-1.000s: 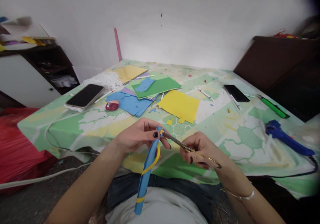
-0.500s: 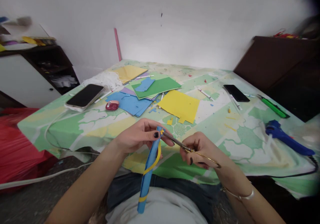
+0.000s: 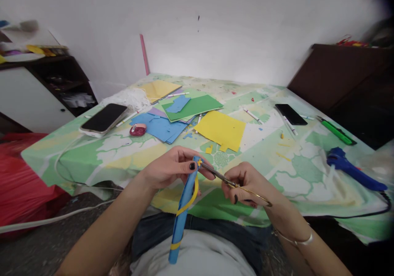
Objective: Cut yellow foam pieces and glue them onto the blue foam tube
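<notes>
Near the table's front edge, my left hand grips the top of a rolled blue foam tube, thumb across its front. A narrow yellow strip winds round the tube and hangs loose in a bow on one side. My right hand is closed on a pair of scissors with gold-coloured handles. The scissors' tips touch a small yellow piece at the tube's top end, close to my left thumb. Parts of the right fingers hide the scissors' handles.
Yellow foam sheet, green sheet and blue sheets lie ahead. A phone stands left, another phone right. The blue glue gun and green cutter knife are at the right edge. Red bag at left.
Almost nothing differs. Both hands, the blue tube and the scissors stay in nearly the same place; the view has shifted very slightly.
</notes>
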Available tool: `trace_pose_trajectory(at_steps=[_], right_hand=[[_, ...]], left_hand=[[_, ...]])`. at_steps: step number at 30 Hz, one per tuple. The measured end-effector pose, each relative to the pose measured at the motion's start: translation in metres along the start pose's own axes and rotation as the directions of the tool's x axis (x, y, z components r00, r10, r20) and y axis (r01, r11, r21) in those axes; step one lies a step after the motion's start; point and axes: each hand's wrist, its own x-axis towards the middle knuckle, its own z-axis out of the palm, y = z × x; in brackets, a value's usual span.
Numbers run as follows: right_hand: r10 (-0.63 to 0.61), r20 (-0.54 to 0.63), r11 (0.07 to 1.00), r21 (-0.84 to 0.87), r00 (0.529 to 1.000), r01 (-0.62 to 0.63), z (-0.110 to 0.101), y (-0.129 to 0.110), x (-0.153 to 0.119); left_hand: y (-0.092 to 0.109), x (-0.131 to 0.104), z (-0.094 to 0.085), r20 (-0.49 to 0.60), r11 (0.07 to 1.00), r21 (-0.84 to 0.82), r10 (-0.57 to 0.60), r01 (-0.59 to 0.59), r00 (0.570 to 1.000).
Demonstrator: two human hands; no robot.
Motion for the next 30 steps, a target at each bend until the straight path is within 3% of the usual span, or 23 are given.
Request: trace_pose_trajectory(at_steps=[30], right_hand=[[0.035, -0.017, 0.999, -0.025, 0.999, -0.035, 0.0002, -0.0020, 0.0004]], left_hand=[[-0.0003, -0.0001, -0.0003, -0.006, 1.000, 0.005, -0.015, 0.015, 1.000]])
